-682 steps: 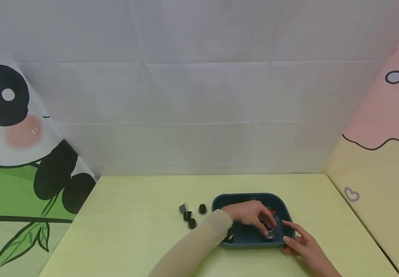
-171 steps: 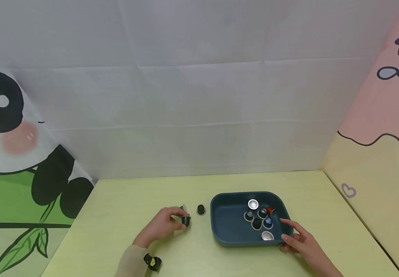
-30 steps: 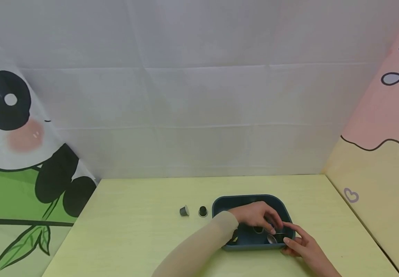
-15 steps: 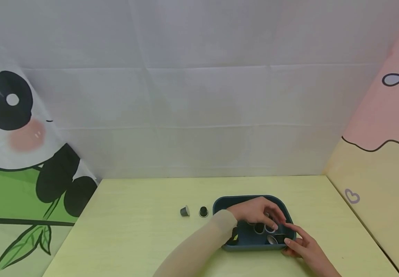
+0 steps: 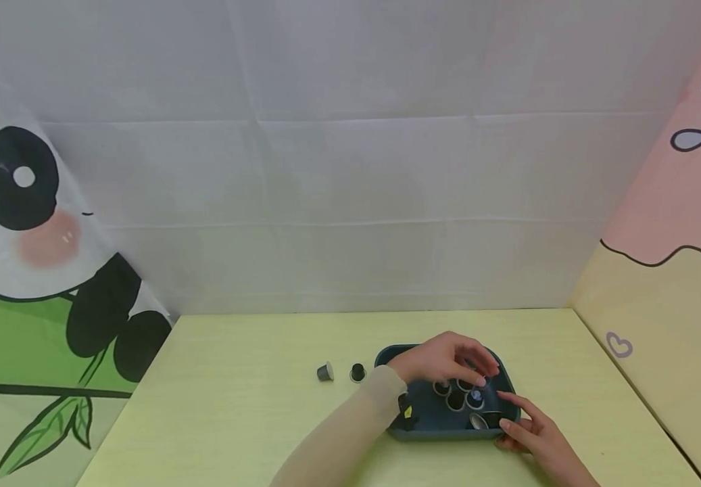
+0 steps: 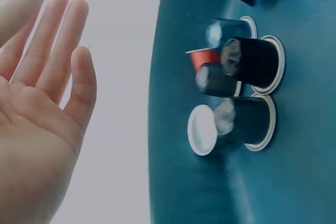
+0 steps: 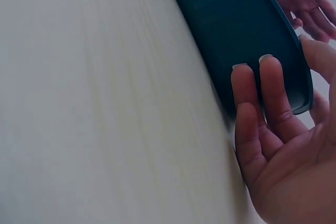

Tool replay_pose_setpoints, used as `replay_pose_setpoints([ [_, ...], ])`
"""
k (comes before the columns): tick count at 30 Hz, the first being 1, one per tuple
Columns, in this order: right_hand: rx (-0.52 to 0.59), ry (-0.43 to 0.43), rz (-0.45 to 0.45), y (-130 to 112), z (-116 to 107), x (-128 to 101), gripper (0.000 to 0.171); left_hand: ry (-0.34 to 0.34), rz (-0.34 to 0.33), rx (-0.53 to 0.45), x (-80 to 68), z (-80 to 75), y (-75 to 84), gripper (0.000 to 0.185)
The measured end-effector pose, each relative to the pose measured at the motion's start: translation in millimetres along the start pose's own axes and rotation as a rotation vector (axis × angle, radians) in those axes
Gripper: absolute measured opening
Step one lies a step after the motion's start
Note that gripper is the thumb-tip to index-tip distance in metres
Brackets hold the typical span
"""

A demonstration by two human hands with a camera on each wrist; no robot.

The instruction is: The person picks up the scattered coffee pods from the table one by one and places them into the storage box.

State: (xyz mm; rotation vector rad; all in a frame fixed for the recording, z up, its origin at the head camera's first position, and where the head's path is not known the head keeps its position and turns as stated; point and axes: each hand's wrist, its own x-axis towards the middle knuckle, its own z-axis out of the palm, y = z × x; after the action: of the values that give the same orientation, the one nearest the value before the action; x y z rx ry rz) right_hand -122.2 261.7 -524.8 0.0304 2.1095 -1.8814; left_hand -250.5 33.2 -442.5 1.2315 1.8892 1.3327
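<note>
Dark teal plastic tray [image 5: 414, 421] sits on your pale yellow-green counter [image 5: 234, 419], a bit right of centre and close to you. Inside it there's a cluster of coffee capsules [image 5: 460, 396] bunched toward the right half; the left wrist view shows them best: a couple of black ones [image 6: 257, 61] standing rim-down, a blue one [image 6: 226, 30], a red one [image 6: 202, 56] partly tucked behind the others, and one lying with its silver foil lid [image 6: 202, 129] facing the camera. One more capsule [image 5: 489, 420] lies tipped over near the tray's front right corner.

Your left hand [image 5: 447, 362] hovers above the back of the tray, over the capsules, fingers spread and relaxed, holding nothing. From the left wrist view the palm is plainly open with the fingers straight and apart from the capsules.

Your right hand [image 5: 529, 433] is at the tray's front right corner. In the right wrist view the fingertips [image 7: 254, 85] lie straight against the tray's outer wall [image 7: 247, 30], pressing on it rather than curling round it.

Out on the counter, left of the tray, two loose capsules: a grey one [image 5: 324, 371] and a black one [image 5: 357, 372], side by side, the black one nearer the tray, not touching it. A panda-print backdrop [image 5: 34, 223] stands off to the left.
</note>
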Motion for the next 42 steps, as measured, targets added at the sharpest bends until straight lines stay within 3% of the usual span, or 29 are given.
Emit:
replay_pose_setpoints([
  [7,0.008,-0.02,-0.042,1,-2,-1,0.039,0.06,0.07,0.004,-11.4,-9.8,7.0,0.03],
  [20,-0.011,0.008,-0.018,-4,-1,-4,0.04,0.185,0.151,0.007,-42.4,-28.1,19.4,0.03],
  [25,-0.022,0.028,0.002,-4,0,-3,0.051,0.239,0.131,0.017,-60.1,-34.9,21.2,0.029],
  [32,-0.004,0.016,-0.006,-2,-2,-4,0.036,0.306,0.078,0.04,-87.6,-44.0,15.1,0.029],
  [42,0.0,0.022,-0.002,-4,-1,-3,0.041,0.425,-0.05,0.042,-135.6,-60.5,4.4,0.029],
])
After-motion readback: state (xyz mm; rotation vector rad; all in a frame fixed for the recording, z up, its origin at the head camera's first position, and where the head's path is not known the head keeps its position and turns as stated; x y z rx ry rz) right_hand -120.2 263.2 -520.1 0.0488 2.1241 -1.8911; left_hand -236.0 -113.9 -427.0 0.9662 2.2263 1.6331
